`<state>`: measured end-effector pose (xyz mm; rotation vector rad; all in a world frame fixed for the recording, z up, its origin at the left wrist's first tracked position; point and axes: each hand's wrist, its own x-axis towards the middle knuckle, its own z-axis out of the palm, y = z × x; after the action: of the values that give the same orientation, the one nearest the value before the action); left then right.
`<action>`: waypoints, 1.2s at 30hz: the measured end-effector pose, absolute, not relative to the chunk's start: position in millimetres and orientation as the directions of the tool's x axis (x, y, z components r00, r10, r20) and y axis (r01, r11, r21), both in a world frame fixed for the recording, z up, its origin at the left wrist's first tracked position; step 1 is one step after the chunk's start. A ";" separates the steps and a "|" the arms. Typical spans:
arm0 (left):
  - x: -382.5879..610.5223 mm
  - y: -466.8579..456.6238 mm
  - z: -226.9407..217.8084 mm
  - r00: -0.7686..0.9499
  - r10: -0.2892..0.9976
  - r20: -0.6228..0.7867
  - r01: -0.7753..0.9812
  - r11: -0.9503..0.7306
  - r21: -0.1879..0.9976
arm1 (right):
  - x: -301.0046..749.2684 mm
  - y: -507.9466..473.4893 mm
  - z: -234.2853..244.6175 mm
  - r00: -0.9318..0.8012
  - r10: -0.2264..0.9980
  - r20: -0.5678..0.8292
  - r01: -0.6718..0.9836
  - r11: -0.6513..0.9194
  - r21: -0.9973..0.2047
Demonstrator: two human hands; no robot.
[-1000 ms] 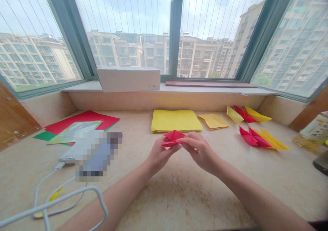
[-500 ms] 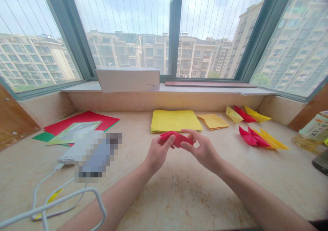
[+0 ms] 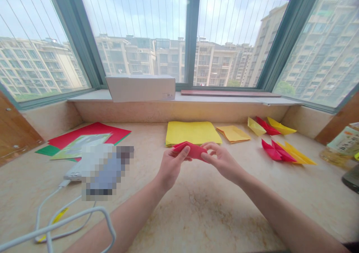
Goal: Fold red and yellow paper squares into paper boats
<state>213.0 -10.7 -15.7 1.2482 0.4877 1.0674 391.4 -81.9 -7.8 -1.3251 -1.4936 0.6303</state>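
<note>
Between my two hands is a piece of folded red paper [image 3: 193, 151], held up over the counter. My left hand [image 3: 174, 163] pinches its left end, thumb lying on the near face. At the right end, my right hand [image 3: 220, 159] grips the paper between thumb and curled fingers. Just behind it lies a stack of yellow paper [image 3: 193, 132], with a folded orange-yellow sheet [image 3: 233, 133] to its right. Farther right sit several folded paper boats, among them a red one [image 3: 277, 150] and a yellow one [image 3: 301, 155].
On the left lie red sheets [image 3: 92, 130], a blurred-out device [image 3: 105, 174] and a looped white cable [image 3: 108, 223]. A white box [image 3: 141, 88] stands on the window ledge. At the far right are a bottle [image 3: 340, 144] and a dark object [image 3: 350, 178].
My right fingers have come down and curled onto the paper's right end, where the index finger was raised before. The red paper now shows a flatter, wider near face.
</note>
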 end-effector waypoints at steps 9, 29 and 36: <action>208.8 -10.5 -9.1 0.459 0.844 0.278 -0.113 -0.254 0.960 | 406.8 -75.4 -4.5 0.153 0.959 0.239 0.303 0.184 -0.935; 207.5 -17.7 -16.3 0.739 0.639 0.215 0.144 -0.461 0.876 | 406.4 -80.8 1.8 0.109 0.823 0.557 0.584 0.401 -0.706; 209.7 -19.0 -11.9 0.714 0.677 0.180 0.148 -0.397 0.906 | 402.8 -75.3 -3.9 0.285 0.839 0.464 0.333 0.367 -0.869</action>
<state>209.7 -19.0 -11.9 1.9247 0.6361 0.6665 402.8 -75.3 -3.9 -1.2081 -1.2954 0.4807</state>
